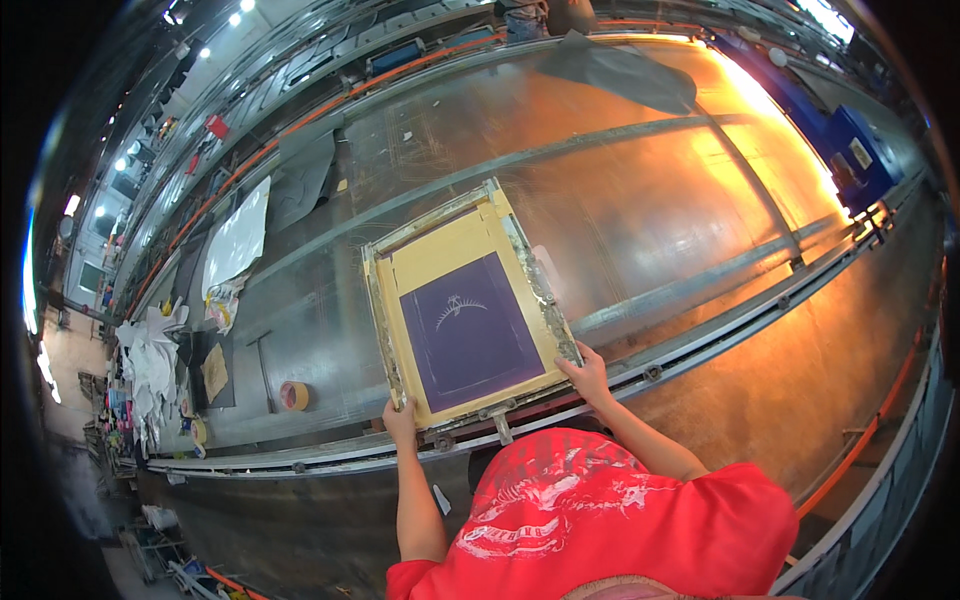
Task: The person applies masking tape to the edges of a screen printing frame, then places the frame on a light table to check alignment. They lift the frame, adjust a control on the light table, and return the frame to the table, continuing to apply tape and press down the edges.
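A screen printing frame is held between my two hands at the near edge of the long metal table. Yellow tape or coating borders its purple mesh, which bears a small pale curved design. The frame's edges look worn and spotted with residue. My left hand is closed on the near left corner, and my right hand grips the near right corner. A metal clamp or bracket sits at the middle of its near side. My fingers are partly hidden by the frame.
Left on the metal table lie a tape roll, a thin T-shaped tool, a white sheet and crumpled white rags. A dark sheet lies far back. A blue machine stands right, near a bright orange glow.
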The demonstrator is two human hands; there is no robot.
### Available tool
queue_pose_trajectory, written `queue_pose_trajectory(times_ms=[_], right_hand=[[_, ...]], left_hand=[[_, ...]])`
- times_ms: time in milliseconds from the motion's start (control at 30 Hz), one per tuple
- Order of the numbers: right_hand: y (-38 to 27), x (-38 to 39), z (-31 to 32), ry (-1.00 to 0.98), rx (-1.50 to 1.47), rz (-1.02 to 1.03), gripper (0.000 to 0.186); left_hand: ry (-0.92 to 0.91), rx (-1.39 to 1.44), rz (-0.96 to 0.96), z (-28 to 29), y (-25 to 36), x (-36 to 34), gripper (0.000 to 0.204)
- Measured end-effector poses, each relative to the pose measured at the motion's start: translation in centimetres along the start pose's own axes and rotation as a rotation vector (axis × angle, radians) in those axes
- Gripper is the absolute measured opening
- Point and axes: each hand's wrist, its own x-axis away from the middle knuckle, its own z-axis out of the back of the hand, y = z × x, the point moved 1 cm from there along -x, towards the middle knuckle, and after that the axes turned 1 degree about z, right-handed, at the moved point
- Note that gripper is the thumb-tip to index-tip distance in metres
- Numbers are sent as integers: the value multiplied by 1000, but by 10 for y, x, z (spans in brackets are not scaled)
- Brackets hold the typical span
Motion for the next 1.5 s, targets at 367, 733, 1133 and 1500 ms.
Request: queue_pose_trajectory(times_ms=[367,733,1133,1500], right_hand=[[30,21,5,90,167,59,47],[10,27,20,-73,621,133,43],[16,3,19,-44,302,-144,50],[32,3,-5,45,379,-18,53]], left_hand=[[-10,-136,-101,-11,-9,-11,33],[-114,-129,-52,-6,-23,-15,41],[-75,423,314,-9,-19,-23,42],[31,320,263,0,-24,-17,38]])
